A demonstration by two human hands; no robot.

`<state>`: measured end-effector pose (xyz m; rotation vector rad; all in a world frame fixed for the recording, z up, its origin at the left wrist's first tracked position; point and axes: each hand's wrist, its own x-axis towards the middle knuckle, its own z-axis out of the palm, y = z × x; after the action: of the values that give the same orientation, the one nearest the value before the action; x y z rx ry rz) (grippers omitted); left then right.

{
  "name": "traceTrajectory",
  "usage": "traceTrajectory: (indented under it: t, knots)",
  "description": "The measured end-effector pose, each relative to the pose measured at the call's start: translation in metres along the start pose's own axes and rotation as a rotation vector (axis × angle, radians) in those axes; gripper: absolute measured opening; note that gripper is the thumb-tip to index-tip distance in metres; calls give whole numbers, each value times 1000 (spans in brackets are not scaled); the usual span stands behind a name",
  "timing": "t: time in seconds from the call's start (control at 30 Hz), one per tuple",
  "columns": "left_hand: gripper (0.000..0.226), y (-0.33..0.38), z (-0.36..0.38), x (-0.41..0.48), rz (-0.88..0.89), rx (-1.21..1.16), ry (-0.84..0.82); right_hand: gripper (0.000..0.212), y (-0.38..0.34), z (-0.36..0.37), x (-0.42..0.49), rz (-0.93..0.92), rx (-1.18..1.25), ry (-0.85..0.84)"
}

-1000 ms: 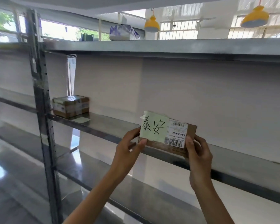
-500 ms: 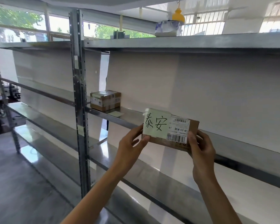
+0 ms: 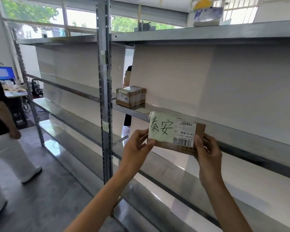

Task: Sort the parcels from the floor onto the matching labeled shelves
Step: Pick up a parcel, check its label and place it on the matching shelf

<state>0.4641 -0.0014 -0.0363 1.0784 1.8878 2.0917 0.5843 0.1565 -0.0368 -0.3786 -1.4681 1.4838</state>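
Parcel [image 3: 182, 141], a flat brown cardboard one, held up in both hands in front of the metal shelving rack [image 3: 105, 91], just before the front edge of the middle shelf [image 3: 241, 131] and not resting on it. Left hand [image 3: 137, 148] pinching the lower left corner, thumb on the front face, fingers behind. Right hand [image 3: 208, 153] clamped on the lower right corner, thumb against the printed shipping label [image 3: 185, 133] with its barcodes. Pale green note [image 3: 161, 127] taped over the left half of the parcel's face, handwritten 泰安 in black.

Farther left on the same middle shelf, a taped cardboard box [image 3: 131, 96] sitting beside the upright post, with a small pale slip [image 3: 143, 110] lying flat on the shelf just in front of it; writing on the slip too small to read. On the top shelf [image 3: 191, 33], a white and blue wrapped package [image 3: 208, 15], possibly a plastic mailer. At the left edge, a second person [image 3: 2, 131] in a dark top and white trousers standing on the grey floor [image 3: 45, 190], well apart from the rack. Blue screen [image 3: 1, 72] and windows [image 3: 40, 15] behind.
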Motion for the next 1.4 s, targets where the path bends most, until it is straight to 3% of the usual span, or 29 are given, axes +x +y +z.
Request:
traceTrajectory:
  t: [0.13, 0.23, 0.33, 0.5, 0.93, 1.1, 1.4]
  knots:
    - [24, -3, -10, 0, 1, -36, 26, 36, 4, 11, -6, 0, -13, -19]
    - [40, -1, -10, 2, -14, -56, 73, 59, 6, 23, -4, -7, -49, -56]
    - [47, 4, -7, 8, -9, -38, 139, 67, 8, 31, 3, -16, -46, -85]
    - [18, -2, 1, 29, -12, 12, 262, 65, 19, 34, 23, -24, -61, -121]
    - [22, -21, 11, 58, -23, -13, 270, 56, 46, 34, 69, 18, -12, -195]
    - [24, -32, -2, 63, -72, -20, 229, 42, 61, 47, 75, 35, -27, -211]
    - [21, -50, -60, 96, -71, -12, 85, 40, 79, 100, 86, 10, -72, -187]
